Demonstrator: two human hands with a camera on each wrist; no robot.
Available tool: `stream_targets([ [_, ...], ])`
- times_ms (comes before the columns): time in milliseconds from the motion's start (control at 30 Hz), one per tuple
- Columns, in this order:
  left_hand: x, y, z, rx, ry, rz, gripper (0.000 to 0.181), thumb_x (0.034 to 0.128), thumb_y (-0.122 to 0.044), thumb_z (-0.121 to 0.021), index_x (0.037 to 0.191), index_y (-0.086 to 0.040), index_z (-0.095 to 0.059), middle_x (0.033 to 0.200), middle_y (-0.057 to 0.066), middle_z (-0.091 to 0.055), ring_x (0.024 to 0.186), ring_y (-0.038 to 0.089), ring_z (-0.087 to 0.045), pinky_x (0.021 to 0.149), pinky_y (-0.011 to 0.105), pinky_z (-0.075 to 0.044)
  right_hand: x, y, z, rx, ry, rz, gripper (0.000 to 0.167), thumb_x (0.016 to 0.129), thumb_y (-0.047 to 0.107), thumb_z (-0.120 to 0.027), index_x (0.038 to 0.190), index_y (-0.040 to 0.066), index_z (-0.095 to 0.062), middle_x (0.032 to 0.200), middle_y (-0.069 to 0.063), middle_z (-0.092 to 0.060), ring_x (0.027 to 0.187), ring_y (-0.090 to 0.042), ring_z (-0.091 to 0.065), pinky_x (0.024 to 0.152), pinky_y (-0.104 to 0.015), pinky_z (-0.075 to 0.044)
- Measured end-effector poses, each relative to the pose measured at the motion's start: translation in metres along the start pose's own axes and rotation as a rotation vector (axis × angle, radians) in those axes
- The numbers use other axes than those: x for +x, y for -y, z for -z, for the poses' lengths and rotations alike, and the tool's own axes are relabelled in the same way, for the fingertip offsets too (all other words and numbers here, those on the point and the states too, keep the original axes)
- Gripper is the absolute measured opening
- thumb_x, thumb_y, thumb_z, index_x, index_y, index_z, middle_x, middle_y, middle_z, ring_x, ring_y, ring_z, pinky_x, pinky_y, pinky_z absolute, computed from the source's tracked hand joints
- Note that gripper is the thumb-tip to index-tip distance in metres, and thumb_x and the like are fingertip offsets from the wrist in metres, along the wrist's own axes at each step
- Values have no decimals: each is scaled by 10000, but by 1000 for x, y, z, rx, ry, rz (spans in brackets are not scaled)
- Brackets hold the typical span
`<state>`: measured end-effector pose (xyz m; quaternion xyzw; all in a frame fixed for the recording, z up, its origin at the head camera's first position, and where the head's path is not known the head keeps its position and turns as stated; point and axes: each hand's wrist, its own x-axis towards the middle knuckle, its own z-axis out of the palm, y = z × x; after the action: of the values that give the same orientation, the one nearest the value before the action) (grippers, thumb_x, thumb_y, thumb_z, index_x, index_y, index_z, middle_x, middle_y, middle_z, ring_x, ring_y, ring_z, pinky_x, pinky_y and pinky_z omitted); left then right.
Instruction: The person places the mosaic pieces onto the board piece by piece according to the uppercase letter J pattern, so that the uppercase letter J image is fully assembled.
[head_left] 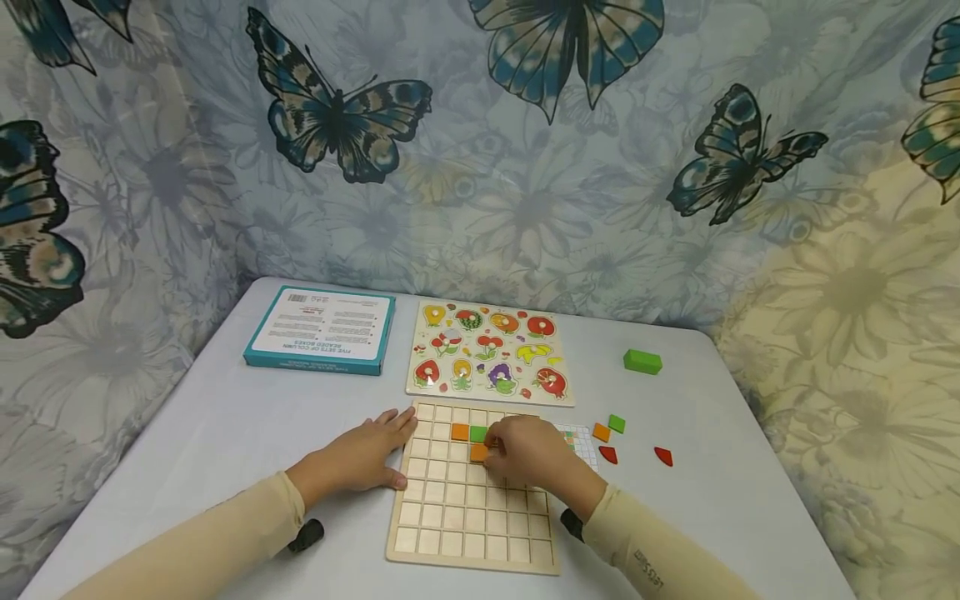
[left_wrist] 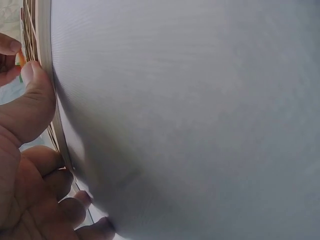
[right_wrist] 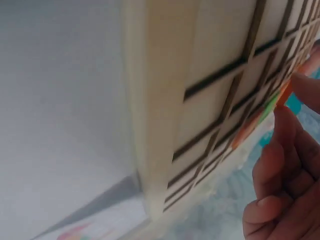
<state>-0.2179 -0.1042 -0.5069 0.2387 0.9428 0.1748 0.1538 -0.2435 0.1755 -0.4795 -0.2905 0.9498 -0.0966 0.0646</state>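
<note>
A wooden grid board (head_left: pixel 442 517) lies on the table, with an orange square tile (head_left: pixel 460 432) and a green square tile (head_left: pixel 478 433) side by side in its cells. My left hand (head_left: pixel 360 454) rests at the board's left edge, fingers spread and thumb touching the rim (left_wrist: pixel 46 50). Over the grid, my right hand (head_left: pixel 528 450) pinches another orange square tile (right_wrist: pixel 285 94) between thumb and finger, just below the green one in the head view. Its fingers hide several cells, so whether more tiles lie under them cannot be seen.
Partly behind my right hand lies a printed pattern card (head_left: pixel 587 442). To its right are loose orange (head_left: pixel 602 432) and green (head_left: pixel 617 423) tiles and red pieces (head_left: pixel 663 456). A green block (head_left: pixel 642 362), fruit puzzle (head_left: pixel 491 354) and teal box (head_left: pixel 321 329) are farther back.
</note>
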Motion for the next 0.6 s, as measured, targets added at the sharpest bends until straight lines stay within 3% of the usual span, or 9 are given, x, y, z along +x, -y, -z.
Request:
stream_targets([
  [233,0,-1,2,28,-1,11,945,786,-452,-769,1511,-20,-345,1601,91,-217,1446,353,-206,1108,555,-271,4,5,-4,1,6,-2,212,800,334,-779,936,180,-727,664,139,-514,591,-79,-468,547,-257,-411],
  [600,-1,-1,3,7,0,-2,934,793,-439,-769,1508,-10,-347,1600,94,-221,1447,358,-201,1111,550,-268,7,6,-5,-38,-8,42,158,846,322,-760,924,184,-765,823,101,-690,730,-72,-592,657,-284,-509],
])
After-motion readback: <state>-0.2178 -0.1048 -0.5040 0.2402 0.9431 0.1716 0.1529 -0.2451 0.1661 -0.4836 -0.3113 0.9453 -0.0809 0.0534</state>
